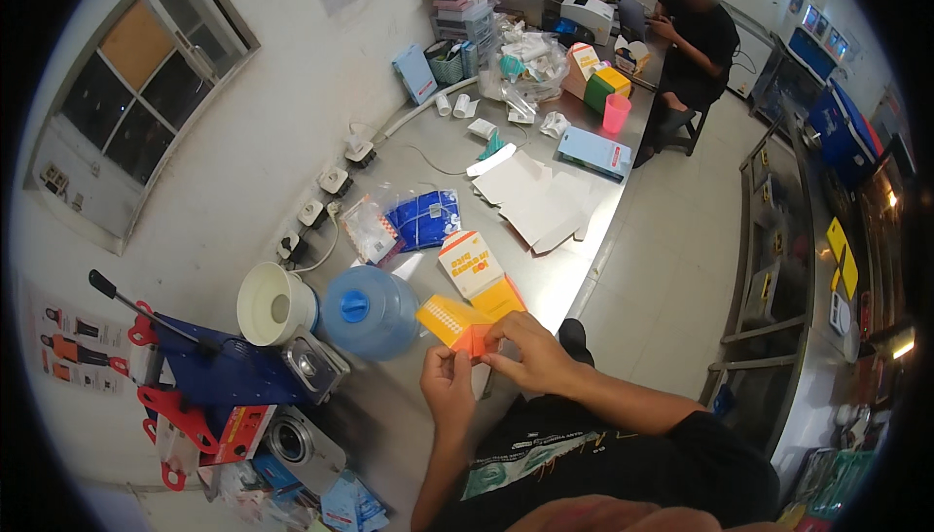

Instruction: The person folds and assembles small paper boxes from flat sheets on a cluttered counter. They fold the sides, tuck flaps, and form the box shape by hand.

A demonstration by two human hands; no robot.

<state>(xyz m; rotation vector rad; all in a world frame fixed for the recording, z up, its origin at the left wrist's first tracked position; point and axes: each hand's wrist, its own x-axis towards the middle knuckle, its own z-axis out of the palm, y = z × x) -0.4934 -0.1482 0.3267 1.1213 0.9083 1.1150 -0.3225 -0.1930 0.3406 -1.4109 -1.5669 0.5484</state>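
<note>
Between my two hands, close to the table's near edge, is a yellow-and-orange cardboard food box (446,320), partly folded, with a panel sticking up toward the far left. My left hand (449,391) pinches its lower edge with thumb and fingers. From the other side, my right hand (530,350) grips the orange part, fingers bent around it. My fingers cover some of the folded flaps. Just beyond stands another food box (470,265), white and yellow with printed lettering.
A steel table (443,158) carries a blue water jug (370,311), a white tub (273,303), a blue plastic packet (425,220), flat cardboard sheets (535,201) and a pink cup (616,114). Machinery (209,376) stands at left. Another person (702,31) sits at the far end.
</note>
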